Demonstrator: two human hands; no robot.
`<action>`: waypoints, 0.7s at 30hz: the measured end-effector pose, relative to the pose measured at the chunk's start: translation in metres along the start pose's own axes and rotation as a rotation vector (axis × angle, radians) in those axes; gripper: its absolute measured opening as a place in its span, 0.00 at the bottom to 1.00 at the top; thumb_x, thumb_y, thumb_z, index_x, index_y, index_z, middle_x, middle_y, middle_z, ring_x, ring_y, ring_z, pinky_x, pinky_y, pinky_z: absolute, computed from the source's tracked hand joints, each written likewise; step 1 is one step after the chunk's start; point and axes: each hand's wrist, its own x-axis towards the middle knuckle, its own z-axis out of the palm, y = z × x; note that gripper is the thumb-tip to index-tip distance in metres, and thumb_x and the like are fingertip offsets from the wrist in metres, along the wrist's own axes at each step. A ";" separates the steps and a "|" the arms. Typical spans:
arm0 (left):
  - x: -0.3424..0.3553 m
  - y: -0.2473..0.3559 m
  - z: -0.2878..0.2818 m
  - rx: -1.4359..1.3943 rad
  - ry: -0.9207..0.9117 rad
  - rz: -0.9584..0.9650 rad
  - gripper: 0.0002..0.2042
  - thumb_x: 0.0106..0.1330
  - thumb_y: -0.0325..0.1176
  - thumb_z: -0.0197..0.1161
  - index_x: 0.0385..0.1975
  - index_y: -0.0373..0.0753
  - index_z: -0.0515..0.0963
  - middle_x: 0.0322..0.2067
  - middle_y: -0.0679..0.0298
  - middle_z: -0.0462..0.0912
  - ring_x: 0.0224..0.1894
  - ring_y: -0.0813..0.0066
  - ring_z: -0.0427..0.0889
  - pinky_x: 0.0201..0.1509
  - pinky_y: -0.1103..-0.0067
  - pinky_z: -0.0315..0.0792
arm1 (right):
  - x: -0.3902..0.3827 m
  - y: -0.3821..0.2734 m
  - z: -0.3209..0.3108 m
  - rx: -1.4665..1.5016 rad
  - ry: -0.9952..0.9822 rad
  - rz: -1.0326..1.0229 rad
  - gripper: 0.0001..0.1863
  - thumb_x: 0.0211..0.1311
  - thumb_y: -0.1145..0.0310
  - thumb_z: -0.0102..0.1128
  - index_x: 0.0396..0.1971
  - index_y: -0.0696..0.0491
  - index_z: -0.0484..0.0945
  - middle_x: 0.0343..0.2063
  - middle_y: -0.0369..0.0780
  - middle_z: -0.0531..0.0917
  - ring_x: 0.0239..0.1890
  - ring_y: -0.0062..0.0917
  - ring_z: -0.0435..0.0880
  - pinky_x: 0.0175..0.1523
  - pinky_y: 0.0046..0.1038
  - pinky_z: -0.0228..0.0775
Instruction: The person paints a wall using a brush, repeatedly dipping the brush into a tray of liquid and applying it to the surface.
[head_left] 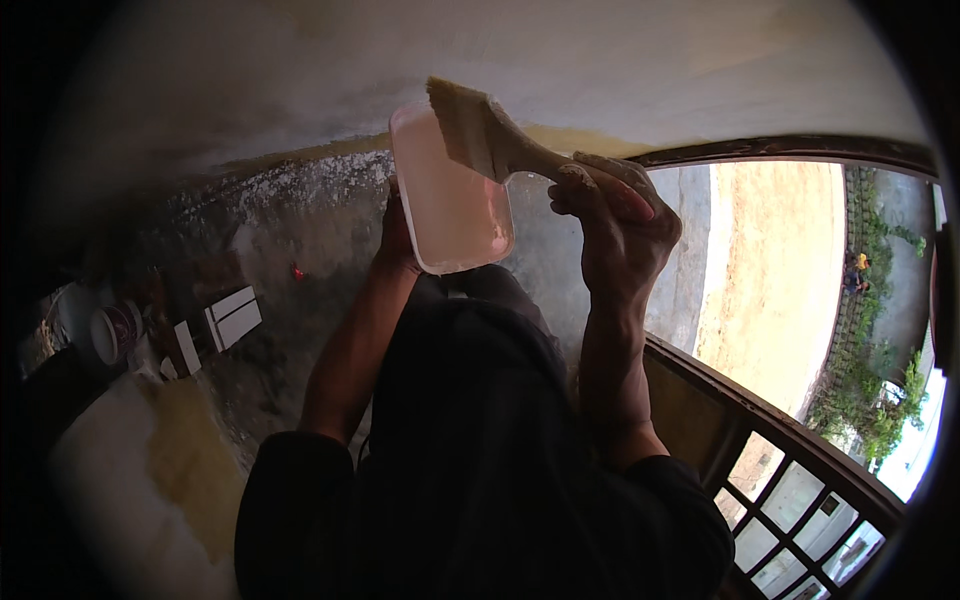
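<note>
In my right hand is a wide paintbrush, gripped by its handle, its bristles pointing up and left. Below and behind the bristles sits a rectangular plastic tub of pale, cream-coloured paint. My left hand supports the tub from its left side; most of the fingers are hidden behind it. The brush overlaps the tub's upper right part in view, and I cannot tell whether they touch. Just beyond the bristles rises a wall, pale with yellowish patches along its lower edge.
The grey floor is spattered with white near the wall. At left stand a round bucket and white boxes; a small red object lies nearby. To the right, a doorway with a paned door opens outside, where a distant person and plants appear.
</note>
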 end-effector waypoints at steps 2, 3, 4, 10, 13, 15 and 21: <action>-0.003 0.008 0.001 -0.173 -0.038 -0.028 0.23 0.77 0.47 0.48 0.62 0.38 0.67 0.53 0.57 0.78 0.52 0.65 0.82 0.53 0.67 0.82 | 0.000 0.011 0.010 -0.167 -0.104 -0.127 0.12 0.55 0.74 0.73 0.38 0.62 0.85 0.32 0.42 0.86 0.34 0.24 0.87 0.37 0.24 0.79; -0.005 0.010 0.000 -0.245 -0.053 -0.042 0.23 0.76 0.47 0.48 0.63 0.38 0.66 0.53 0.56 0.78 0.52 0.65 0.82 0.54 0.66 0.81 | 0.000 0.013 0.015 -0.248 -0.155 -0.194 0.12 0.53 0.74 0.73 0.38 0.60 0.85 0.34 0.41 0.87 0.35 0.24 0.87 0.38 0.23 0.79; -0.008 0.011 -0.002 -0.290 -0.062 -0.056 0.24 0.76 0.48 0.48 0.63 0.37 0.66 0.54 0.55 0.77 0.52 0.64 0.81 0.54 0.66 0.81 | -0.003 0.009 0.020 -0.275 -0.172 -0.203 0.14 0.50 0.76 0.75 0.39 0.55 0.86 0.39 0.40 0.86 0.39 0.26 0.87 0.40 0.24 0.80; -0.017 0.020 -0.010 -0.644 -0.135 -0.146 0.30 0.73 0.54 0.50 0.65 0.37 0.64 0.56 0.53 0.76 0.54 0.61 0.81 0.54 0.63 0.81 | 0.004 0.018 0.049 -0.310 -0.450 -0.459 0.16 0.46 0.75 0.76 0.39 0.53 0.86 0.40 0.42 0.86 0.40 0.33 0.88 0.42 0.29 0.82; -0.021 0.021 -0.016 -0.505 -0.082 -0.099 0.28 0.75 0.51 0.48 0.67 0.39 0.62 0.56 0.55 0.75 0.52 0.65 0.81 0.54 0.67 0.81 | 0.005 0.022 0.062 -0.330 -0.495 -0.502 0.17 0.45 0.73 0.76 0.39 0.53 0.85 0.39 0.42 0.86 0.36 0.33 0.87 0.39 0.29 0.81; -0.023 0.027 -0.012 -0.442 -0.066 -0.066 0.27 0.75 0.49 0.48 0.67 0.40 0.61 0.55 0.57 0.75 0.52 0.68 0.81 0.55 0.70 0.81 | 0.007 0.019 0.068 -0.324 -0.512 -0.491 0.17 0.45 0.73 0.76 0.39 0.53 0.85 0.37 0.42 0.86 0.33 0.33 0.87 0.37 0.30 0.80; -0.023 0.045 -0.001 -0.404 -0.161 0.055 0.35 0.70 0.58 0.53 0.68 0.39 0.59 0.56 0.53 0.75 0.54 0.59 0.81 0.55 0.63 0.81 | 0.018 0.023 0.076 -0.275 -0.525 -0.445 0.14 0.47 0.73 0.75 0.36 0.55 0.84 0.31 0.41 0.85 0.29 0.33 0.85 0.35 0.29 0.77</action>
